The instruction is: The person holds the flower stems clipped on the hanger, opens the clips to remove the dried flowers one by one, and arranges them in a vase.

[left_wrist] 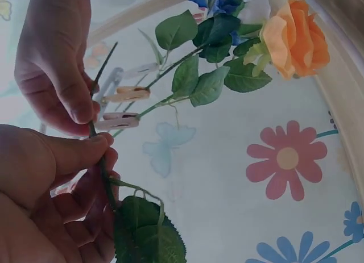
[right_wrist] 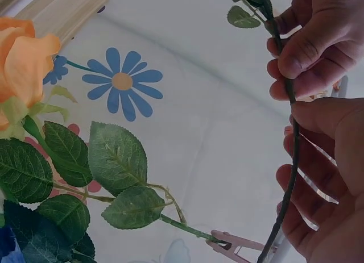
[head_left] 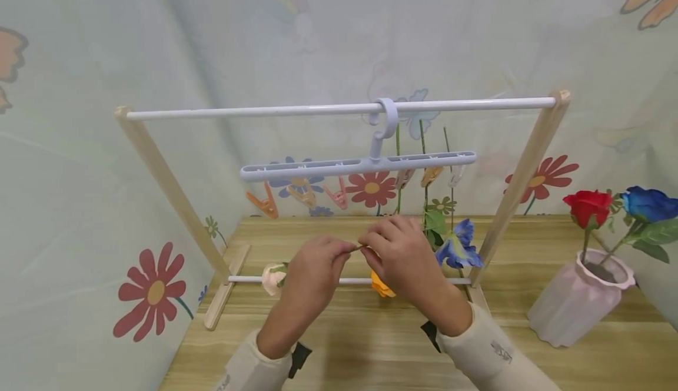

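Both hands pinch the thin green stem [right_wrist: 293,155] of an artificial flower, thumbs and fingertips close together, in front of the hanging rack. My left hand [head_left: 318,267] grips it nearer the leaves [left_wrist: 151,232]; my right hand [head_left: 405,261] holds it toward the bare end. A pale cream rose [head_left: 272,279] shows beside the left hand, partly hidden by it. Above hangs a light blue clip hanger [head_left: 312,171]. Its left clips, orange [head_left: 265,202], beige [head_left: 303,194] and pink [head_left: 337,194], hold nothing. The right clips hold flower stems, with an orange rose [left_wrist: 296,41] and a blue flower [head_left: 458,247] hanging head down.
The hanger hooks over the white top rail [head_left: 238,111] of a wooden-legged rack [head_left: 521,185]. To the right stands a pinkish vase [head_left: 574,302] with a red rose [head_left: 588,205] and a blue rose [head_left: 651,204]. A flower-printed curtain lies behind the wood-grain table [head_left: 339,350].
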Tool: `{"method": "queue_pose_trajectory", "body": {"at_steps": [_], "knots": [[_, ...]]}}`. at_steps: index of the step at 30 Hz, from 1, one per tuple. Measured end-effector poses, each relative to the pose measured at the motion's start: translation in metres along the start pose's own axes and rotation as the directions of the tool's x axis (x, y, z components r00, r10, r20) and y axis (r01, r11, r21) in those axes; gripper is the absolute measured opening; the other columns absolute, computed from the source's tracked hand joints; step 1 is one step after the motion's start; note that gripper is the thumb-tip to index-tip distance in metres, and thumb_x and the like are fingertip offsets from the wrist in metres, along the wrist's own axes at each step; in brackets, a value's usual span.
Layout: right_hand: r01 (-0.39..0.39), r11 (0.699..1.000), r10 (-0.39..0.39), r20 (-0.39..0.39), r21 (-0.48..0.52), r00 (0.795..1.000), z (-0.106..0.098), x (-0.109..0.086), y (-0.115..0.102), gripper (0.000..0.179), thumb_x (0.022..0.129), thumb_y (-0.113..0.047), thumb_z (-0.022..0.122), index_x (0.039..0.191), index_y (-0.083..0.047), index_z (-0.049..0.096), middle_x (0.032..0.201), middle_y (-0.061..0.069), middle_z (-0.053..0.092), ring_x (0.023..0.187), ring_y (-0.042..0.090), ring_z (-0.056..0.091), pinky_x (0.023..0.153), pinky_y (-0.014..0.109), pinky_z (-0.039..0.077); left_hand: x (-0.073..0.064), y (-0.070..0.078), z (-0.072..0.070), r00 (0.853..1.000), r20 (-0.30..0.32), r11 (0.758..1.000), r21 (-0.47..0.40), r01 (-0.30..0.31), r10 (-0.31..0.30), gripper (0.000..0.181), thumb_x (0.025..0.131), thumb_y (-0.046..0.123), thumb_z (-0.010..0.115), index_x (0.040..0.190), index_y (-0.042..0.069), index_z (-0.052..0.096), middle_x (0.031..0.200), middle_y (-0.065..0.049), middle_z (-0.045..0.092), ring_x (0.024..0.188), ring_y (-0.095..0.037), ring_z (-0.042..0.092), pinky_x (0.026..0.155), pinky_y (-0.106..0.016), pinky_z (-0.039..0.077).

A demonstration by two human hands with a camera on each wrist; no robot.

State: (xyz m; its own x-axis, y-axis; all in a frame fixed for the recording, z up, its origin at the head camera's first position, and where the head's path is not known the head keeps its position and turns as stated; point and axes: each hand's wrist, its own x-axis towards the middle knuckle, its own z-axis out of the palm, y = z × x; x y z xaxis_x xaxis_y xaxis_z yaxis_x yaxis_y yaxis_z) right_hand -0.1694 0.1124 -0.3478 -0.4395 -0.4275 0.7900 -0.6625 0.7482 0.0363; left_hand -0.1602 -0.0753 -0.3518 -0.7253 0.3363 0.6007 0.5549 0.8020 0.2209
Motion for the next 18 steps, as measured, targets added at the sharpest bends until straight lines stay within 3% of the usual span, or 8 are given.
{"method": "queue_pose_trajectory", "body": {"at_steps": [7,18], "knots": [[-0.022,1.0,0.022,0.028,0.011,0.999,-0.0005,-0.002,-0.0028,0.013,0.08,-0.014,0.087,0.09,-0.015,0.079,0.087,-0.001,0.071,0.086,0.022,0.065,0.076,0.037,0.056,0.001,0.0029,0.0033,0.987,-0.12,0.994,0.044,-0.103,0.107,0.014,0.084,0.007,0.082,0.095,0.016,0.08,0.087,0.002,0.074,0.08,-0.018,0.068,0.072,-0.031,0.057],[-0.06,0.997,0.063,0.067,-0.048,0.996,-0.0015,-0.0035,-0.0048,0.013,0.079,-0.014,0.088,0.087,-0.013,0.077,0.082,-0.001,0.069,0.073,0.018,0.062,0.069,0.029,0.054,0.0018,0.0057,0.01,0.981,-0.146,0.991,0.065,-0.121,0.129,0.011,0.083,0.01,0.084,0.091,0.015,0.079,0.083,0.003,0.071,0.078,-0.017,0.064,0.071,-0.029,0.055]]}}
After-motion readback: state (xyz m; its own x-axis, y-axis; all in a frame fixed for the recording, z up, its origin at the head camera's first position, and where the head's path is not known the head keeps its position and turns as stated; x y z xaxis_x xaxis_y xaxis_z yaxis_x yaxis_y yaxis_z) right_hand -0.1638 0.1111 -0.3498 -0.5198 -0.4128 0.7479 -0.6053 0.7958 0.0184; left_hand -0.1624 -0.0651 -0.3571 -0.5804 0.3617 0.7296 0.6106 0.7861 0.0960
